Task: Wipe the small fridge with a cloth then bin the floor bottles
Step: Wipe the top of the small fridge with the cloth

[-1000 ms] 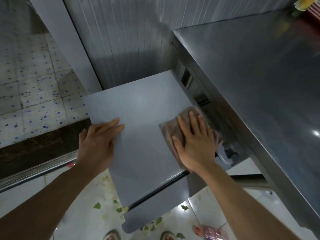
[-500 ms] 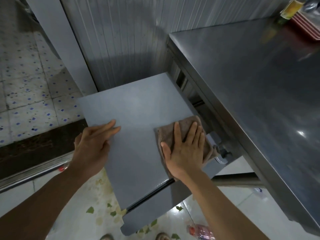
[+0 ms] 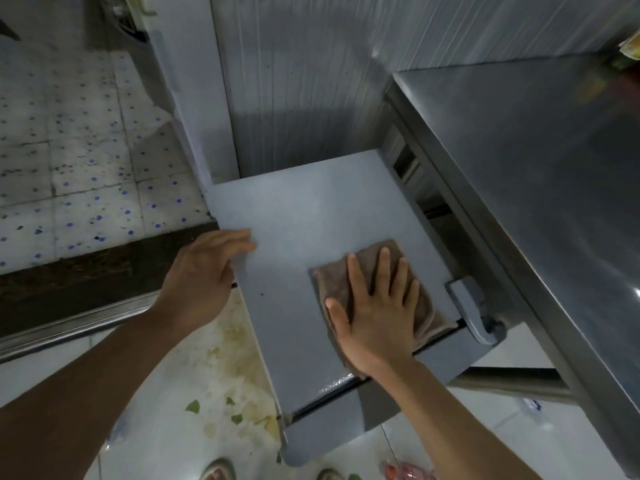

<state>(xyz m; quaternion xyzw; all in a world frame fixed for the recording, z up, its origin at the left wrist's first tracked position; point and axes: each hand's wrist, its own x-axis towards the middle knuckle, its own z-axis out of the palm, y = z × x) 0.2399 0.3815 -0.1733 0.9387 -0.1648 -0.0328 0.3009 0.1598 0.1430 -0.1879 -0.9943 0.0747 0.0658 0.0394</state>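
- The cloth [image 3: 375, 285] is a soft, light, folded brown rag that will bunch or slide if pushed from one edge; it is probably best driven flat under a spread palm, as it is now.
- It lies on top of the small fridge [image 3: 304, 216], near the front right corner, just beside the grey hinge bracket [image 3: 472, 311], with its lower edge reaching the front edge.
- The right hand [image 3: 377, 317] lies flat on the cloth, fingers straight and spread, pointing toward the back edge, thumb out to the left; it presses rather than grips.
- The left hand [image 3: 204, 275] rests at the left edge of the fridge top, fingers straight and laid over the edge, seemingly steadying the unit; it holds nothing.
- Both forearms reach in from the bottom of the view, the right one crossing the fridge's front edge.
- A crumpled pink bottle [image 3: 403, 471] lies on the floor [image 3: 194, 375] in front of the fridge, partly cut off; it looks light and easily crushed, and is not yet binned.
- The fridge top looks smooth and hard, so the cloth should glide easily.
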